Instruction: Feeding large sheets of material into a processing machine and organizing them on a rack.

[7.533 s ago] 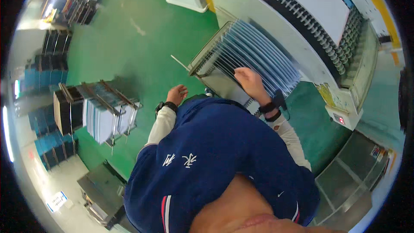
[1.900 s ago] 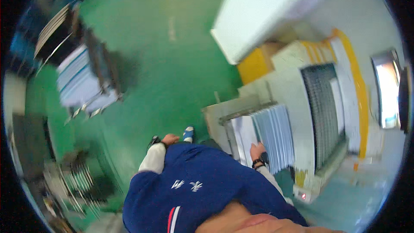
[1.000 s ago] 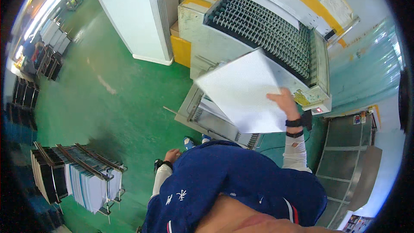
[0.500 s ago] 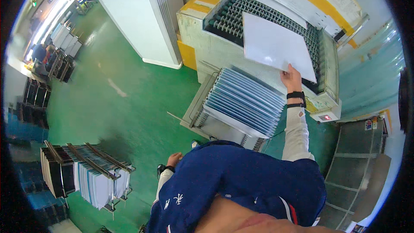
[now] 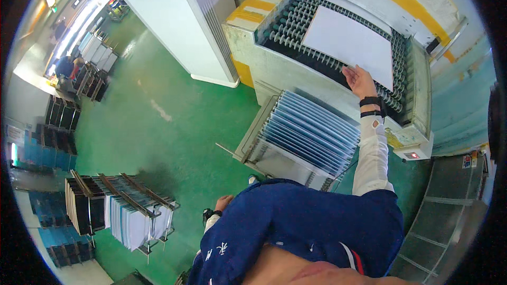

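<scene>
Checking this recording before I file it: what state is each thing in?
White panel: lying flat on the rollers
Right hand: loosely open at its near edge, contact unclear
Left hand: held low, grip unclear
Near rack: holding panels on edge
Left rack: holding boards on edge
Display: lit red

White panel on the rollers
Thin, flat and rectangular, its upper face plain, the panel lies across the dark, disc-studded rows, its long edges slanting down to the right.
</scene>
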Available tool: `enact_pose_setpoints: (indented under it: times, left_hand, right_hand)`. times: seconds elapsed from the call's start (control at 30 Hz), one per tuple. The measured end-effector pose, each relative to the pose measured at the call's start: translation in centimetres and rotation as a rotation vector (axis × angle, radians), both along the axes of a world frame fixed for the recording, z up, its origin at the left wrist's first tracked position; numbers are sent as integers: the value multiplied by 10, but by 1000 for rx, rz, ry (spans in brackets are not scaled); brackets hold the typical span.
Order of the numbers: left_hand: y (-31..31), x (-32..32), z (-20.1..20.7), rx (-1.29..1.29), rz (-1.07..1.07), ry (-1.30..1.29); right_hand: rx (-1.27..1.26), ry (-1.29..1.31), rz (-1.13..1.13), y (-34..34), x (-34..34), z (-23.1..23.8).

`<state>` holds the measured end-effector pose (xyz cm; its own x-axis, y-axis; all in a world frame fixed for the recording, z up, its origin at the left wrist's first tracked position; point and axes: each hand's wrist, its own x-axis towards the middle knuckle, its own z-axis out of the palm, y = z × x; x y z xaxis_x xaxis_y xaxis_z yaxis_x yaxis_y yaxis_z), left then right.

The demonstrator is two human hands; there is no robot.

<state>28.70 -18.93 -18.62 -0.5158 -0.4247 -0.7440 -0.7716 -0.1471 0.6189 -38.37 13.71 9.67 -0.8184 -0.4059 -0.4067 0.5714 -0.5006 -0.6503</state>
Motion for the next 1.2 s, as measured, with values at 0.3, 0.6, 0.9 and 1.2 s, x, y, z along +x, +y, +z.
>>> enact_pose_setpoints:
  times: [0.3,0.6,0.9,1.2]
  left_hand:
    - [1,-23,12,-372,-556,83]
    - [2,-18,-6,32,36,-52]
    - [1,-7,0,119,118,-47]
    - [2,15,-30,10,94,-25]
  right_hand:
    - [214,252,57,7,11,-10]
    - [619,412,581,-65,213,-15]
    - [1011,1279,594,-79,320,-93]
    - [1200,1499,654,-82,359,-101]
